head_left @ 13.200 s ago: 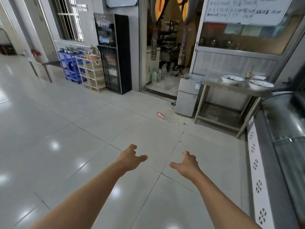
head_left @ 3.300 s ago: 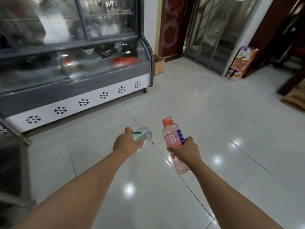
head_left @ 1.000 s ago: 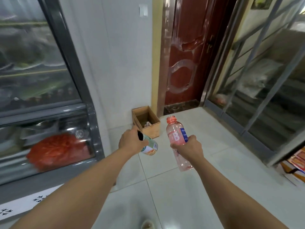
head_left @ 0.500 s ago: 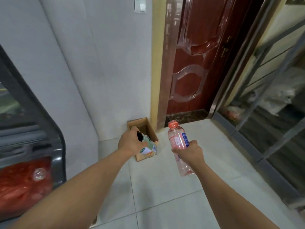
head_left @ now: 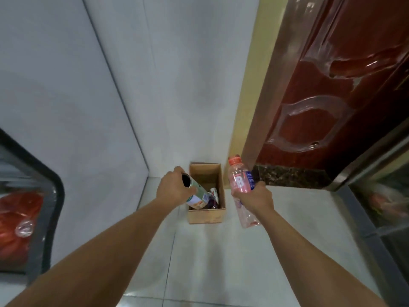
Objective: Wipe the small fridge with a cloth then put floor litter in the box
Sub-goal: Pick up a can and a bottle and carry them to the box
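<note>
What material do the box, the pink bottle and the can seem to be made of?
Box: brown, matte, thin walls, likely cardboard.
Pink bottle: see-through and glossy, likely plastic, with an orange cap.
Can: printed label, dark open end; probably metal, though paper is possible.

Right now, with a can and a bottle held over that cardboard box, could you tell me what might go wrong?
1. The box is narrow and already holds litter, so the can in the left hand, tilted over its left edge, could bounce out.
2. The bottle in the right hand is beside the box, not above it; released here, it would probably land on the floor.
3. The can's open end points up towards the hand; any dregs might spill.
</note>
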### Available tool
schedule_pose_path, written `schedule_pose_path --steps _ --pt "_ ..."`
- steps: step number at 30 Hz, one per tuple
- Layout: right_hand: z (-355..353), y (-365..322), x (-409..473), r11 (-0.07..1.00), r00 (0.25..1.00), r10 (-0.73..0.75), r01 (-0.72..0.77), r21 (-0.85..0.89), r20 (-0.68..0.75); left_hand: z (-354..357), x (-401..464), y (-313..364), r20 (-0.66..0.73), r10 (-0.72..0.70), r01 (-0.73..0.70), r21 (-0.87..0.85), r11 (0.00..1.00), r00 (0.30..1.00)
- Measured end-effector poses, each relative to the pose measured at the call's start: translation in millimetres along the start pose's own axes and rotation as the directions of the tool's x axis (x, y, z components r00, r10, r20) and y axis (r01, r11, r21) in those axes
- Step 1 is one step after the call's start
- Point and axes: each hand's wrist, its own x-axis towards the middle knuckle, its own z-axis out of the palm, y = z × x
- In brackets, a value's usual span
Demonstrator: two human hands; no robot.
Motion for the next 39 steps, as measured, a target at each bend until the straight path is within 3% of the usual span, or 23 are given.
schedule_pose_path --steps 6,17,30,39 --pt "30 -22 85 0.997 0.993 0.026 -0.018 -0.076 0.114 29 80 -7 0.022 -0.115 0.115 0.02 0.993 0.993" --pt "124 -39 259 0.982 0.959 0.176 -0.155 -0.108 0.223 118 254 -39 0.143 -0.191 0.186 0.047 0.981 0.971" --pt "285 76 459 0.946 0.894 0.28 -0.196 -0.257 0.35 336 358 -146 0.253 -0.38 0.369 0.091 0.925 0.889" --pt "402 166 540 0.949 0.884 0.266 -0.169 -0.267 0.385 463 415 -204 0.298 -0.34 0.315 0.13 0.94 0.892"
